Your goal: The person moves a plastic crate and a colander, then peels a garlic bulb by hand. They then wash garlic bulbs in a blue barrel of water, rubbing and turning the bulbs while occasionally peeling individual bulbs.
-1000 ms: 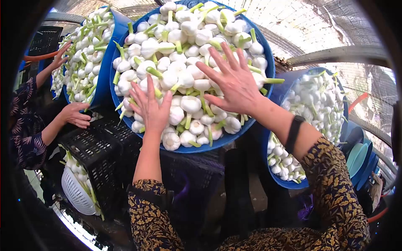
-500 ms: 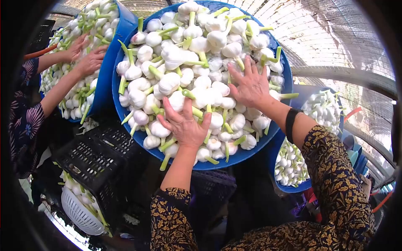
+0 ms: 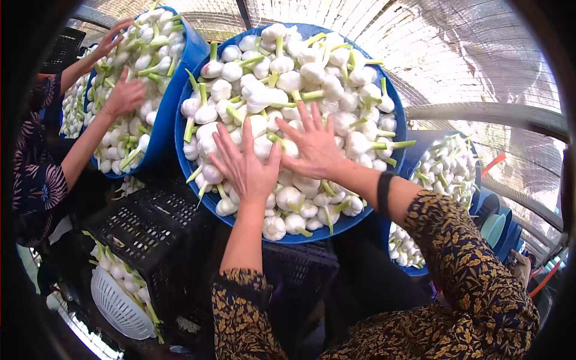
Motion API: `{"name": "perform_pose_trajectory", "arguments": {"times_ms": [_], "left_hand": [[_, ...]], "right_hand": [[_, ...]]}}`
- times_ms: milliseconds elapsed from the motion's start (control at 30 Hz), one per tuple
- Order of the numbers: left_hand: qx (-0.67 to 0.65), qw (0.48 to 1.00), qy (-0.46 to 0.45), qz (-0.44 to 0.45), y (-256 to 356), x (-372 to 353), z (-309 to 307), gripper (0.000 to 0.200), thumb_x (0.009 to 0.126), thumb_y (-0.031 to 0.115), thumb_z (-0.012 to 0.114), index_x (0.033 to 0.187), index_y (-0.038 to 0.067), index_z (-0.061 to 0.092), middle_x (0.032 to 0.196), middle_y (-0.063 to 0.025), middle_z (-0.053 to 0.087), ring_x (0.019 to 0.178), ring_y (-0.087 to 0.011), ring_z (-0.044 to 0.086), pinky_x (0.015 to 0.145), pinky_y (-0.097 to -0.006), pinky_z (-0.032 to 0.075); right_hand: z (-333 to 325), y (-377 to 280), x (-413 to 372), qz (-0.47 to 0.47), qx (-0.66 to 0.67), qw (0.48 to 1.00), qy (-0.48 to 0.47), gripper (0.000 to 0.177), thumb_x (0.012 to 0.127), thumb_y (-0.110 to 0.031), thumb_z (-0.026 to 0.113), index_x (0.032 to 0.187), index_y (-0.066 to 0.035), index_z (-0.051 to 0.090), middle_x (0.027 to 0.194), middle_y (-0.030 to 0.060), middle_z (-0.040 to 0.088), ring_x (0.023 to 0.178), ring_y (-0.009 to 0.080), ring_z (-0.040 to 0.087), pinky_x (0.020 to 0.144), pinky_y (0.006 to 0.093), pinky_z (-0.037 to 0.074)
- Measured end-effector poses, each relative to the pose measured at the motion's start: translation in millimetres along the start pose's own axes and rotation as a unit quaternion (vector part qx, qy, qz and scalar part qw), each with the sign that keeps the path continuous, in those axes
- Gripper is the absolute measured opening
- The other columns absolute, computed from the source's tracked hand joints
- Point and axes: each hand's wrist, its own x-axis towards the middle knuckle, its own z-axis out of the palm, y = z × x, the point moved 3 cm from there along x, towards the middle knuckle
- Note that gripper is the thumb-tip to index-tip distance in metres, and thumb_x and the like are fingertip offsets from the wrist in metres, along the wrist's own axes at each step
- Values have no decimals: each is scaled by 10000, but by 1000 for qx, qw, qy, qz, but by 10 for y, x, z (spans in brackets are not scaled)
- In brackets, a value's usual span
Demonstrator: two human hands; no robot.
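Observation:
A large blue tub (image 3: 252,227) is heaped with white garlic bulbs (image 3: 300,78) that have short green stems. My left hand (image 3: 244,163) lies flat on the bulbs near the tub's front, fingers spread. My right hand (image 3: 314,145) presses flat on the heap just beside it, fingers apart, with the thumbs nearly touching. Neither hand grips a bulb. A black band (image 3: 384,192) circles my right wrist, and both sleeves are dark with a gold leaf print.
Another person's two hands (image 3: 123,93) rest on a second blue tub of garlic (image 3: 174,90) at the left. A third tub of garlic (image 3: 444,174) stands at the right. Black crates (image 3: 141,231) and a white basket (image 3: 117,306) with garlic sit below.
My right hand slid left and down across the heap until it sat next to my left hand. The other person's hands shifted on the left tub, one reaching to its far rim.

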Motion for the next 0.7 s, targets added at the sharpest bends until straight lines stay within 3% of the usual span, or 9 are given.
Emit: {"name": "perform_pose_trajectory", "arguments": {"times_ms": [67,133,167,233,367,500,633,700], "left_hand": [[37,999,-19,-3,-119,133,272,688,820,433,633,1441,228,417,1513,-187,299,1404,-393,271,1124,-629,111],[-120,991,-37,-41,-170,99,479,663,826,420,629,1440,278,425,1516,-188,289,1401,-383,282,1128,-609,144],[-127,990,-45,-43,-127,28,528,663,826,420,629,1440,278,425,1516,-188,289,1401,-383,282,1128,-609,144],[-111,993,-33,-28,-77,-29,510,648,819,424,627,1423,269,452,1503,-196,306,1398,-372,289,1128,-593,167],[-53,998,-23,3,-133,54,642,617,818,444,603,1392,249,488,1486,-212,335,1396,-367,302,1125,-593,155],[-61,997,-38,-10,-150,27,653,613,823,462,584,1393,257,484,1483,-224,336,1396,-372,305,1123,-593,148],[-72,997,-27,30,-191,-43,658,587,837,444,578,1386,264,477,1474,-234,335,1382,-378,321,1111,-597,155],[-22,998,-37,43,-191,92,734,582,870,427,545,1406,224,445,1476,-221,325,1388,-357,306,1098,-607,178]], "right_hand": [[204,0,229,5,0,1000,-12,715,812,-569,548,1443,-249,444,1536,292,206,1394,523,219,1090,651,201],[238,78,278,-21,-7,1000,-5,660,809,-540,551,1400,-249,505,1530,288,235,1345,515,323,1036,644,277],[264,144,198,-13,-11,1000,-12,660,809,-540,551,1400,-249,505,1530,288,235,1345,515,323,1036,644,277],[289,176,85,-80,-19,995,61,566,838,-532,527,1311,-224,585,1474,305,333,1265,491,416,929,627,348],[297,189,228,-50,-17,999,-7,540,847,-505,529,1304,-224,588,1492,257,341,1245,483,444,972,650,333],[309,184,191,-43,-5,999,-15,541,846,-519,523,1290,-217,594,1507,239,327,1260,480,437,969,658,338],[316,177,111,-57,-6,997,46,540,850,-563,497,1228,-196,617,1501,220,342,1146,435,547,972,666,342],[293,225,301,-56,-27,997,-44,527,865,-570,481,1177,-172,629,1488,209,362,1092,420,582,987,669,329]]}}
